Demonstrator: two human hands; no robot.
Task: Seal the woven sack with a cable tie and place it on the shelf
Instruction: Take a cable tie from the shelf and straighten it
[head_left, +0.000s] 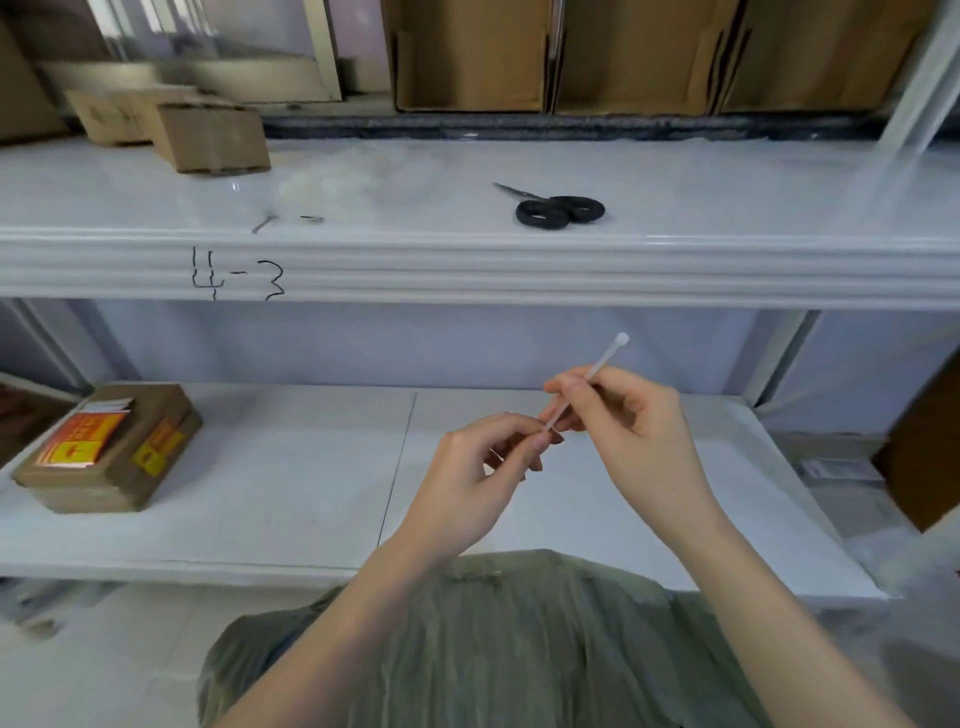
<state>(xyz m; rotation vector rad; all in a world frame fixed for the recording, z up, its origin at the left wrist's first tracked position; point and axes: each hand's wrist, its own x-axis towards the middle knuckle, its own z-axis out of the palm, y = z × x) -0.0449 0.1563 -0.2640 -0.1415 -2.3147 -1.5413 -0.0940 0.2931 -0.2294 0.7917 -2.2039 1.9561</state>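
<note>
Thin white plastic cable tie (582, 387) held up in the air between both hands, slanting from lower left to upper right, square head end uppermost and free. Right hand (631, 431) closed in a pinch on the middle of the strap. Left hand (480, 470) closed in a fingertip pinch on the lower tail end. Tie straight, not yet looped.

Grey-green woven plastic sack (493, 649) low in view, in front of the body and below the forearms, top edge near the front lip of the white lower shelf board (260, 493). Mouth not gathered, as far as can be seen; nothing around it yet.

Black-handled scissors (558, 208) lying on the white upper shelf marked "4-3" (467, 270). Brown cardboard box with orange and yellow labels (109, 447) at left on lower shelf.

Risks, judged: slim smooth strap slipping from the pinch on the way down. Tail fed into head from the wrong side, so ratchet fails to lock. Sack neck bunched loosely, leaving tie slack and the sack not sealed. Both hands busy with tie, so nothing steadying the sack.
</note>
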